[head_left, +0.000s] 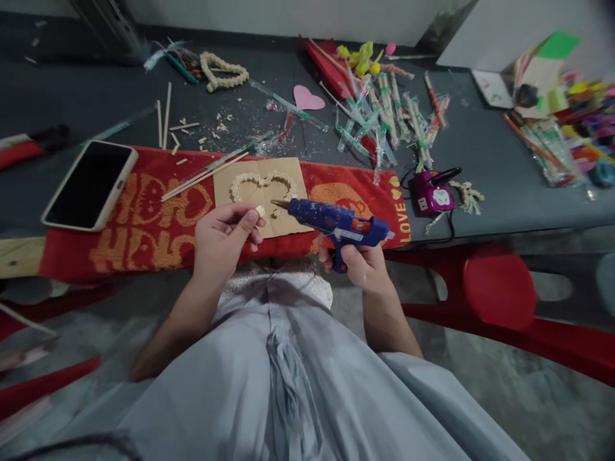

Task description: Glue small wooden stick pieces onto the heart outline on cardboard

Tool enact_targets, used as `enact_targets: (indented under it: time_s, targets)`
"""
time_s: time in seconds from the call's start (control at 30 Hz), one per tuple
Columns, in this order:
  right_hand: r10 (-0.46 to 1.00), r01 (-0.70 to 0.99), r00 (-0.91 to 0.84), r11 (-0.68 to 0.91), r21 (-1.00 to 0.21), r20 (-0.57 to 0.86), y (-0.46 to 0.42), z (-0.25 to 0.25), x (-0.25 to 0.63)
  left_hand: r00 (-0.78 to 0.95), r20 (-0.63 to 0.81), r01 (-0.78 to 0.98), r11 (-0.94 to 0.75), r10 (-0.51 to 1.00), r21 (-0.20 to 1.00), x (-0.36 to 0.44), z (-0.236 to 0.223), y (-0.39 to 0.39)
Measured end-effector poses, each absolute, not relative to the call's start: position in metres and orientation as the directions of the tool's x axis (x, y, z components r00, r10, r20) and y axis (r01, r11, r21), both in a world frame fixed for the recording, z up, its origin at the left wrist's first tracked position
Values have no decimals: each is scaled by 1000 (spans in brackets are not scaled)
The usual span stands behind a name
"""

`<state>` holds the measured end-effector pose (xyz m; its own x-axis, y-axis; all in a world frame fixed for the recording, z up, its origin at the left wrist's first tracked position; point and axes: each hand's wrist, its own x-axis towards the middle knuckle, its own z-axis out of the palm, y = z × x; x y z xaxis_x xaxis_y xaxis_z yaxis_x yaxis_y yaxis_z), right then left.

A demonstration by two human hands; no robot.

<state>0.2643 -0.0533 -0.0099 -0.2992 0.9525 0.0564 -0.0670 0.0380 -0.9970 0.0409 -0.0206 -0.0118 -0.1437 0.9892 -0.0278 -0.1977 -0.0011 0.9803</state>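
1. Blue glue gun (pixel 331 221), held in the right hand (pixel 360 259): the fingers wrap its grip, though I cannot tell whether the trigger is pressed. Its nozzle (pixel 280 204) points toward the left hand (pixel 221 240).
2. The left hand pinches a small pale piece (pixel 260 210) between thumb and fingertips, above the near left part of the card (pixel 283 225). Nozzle and piece are near each other, with a gap between them.
3. The pale, bumpy heart (pixel 234 187) lies on the card, just beyond both hands. The card rests on the red towel (pixel 144 246), with two sticks (pixel 192 182) at its left and the phone (pixel 89 186) farther left.
4. The step in hand looks like bringing glue and piece together; whether the piece bears any glue is too small to tell.
5. From this pose, a next move would call for a light, steady pinch, a slow squeeze of the trigger, and fingertips kept clear of the nozzle, which may be hot.
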Motion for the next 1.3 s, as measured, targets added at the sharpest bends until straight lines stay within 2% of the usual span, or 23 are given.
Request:
enact_targets:
  time_s: [0.23,0.4,0.8,1.13,1.3]
  targets:
    - [935,-85,-340,71,-994,96,-55,-14,256,-143,28,-132,-47,989,990,37,-14,-23]
    - [937,-32,-340,70,-997,77,-55,-11,256,-164,40,-83,-54,986,995,34,-13,-24]
    - [917,-5,-386,107,-994,101,-53,-10,256,-131,89,-187,-112,987,976,30,-17,-24]
    - [931,-14,-359,64,-998,65,-53,-12,255,-156,58,-139,-80,986,987,30,-14,-25]
    - [937,7,-345,61,-998,54,-54,-11,254,-144,50,-175,-75,988,982,31,-15,-25]
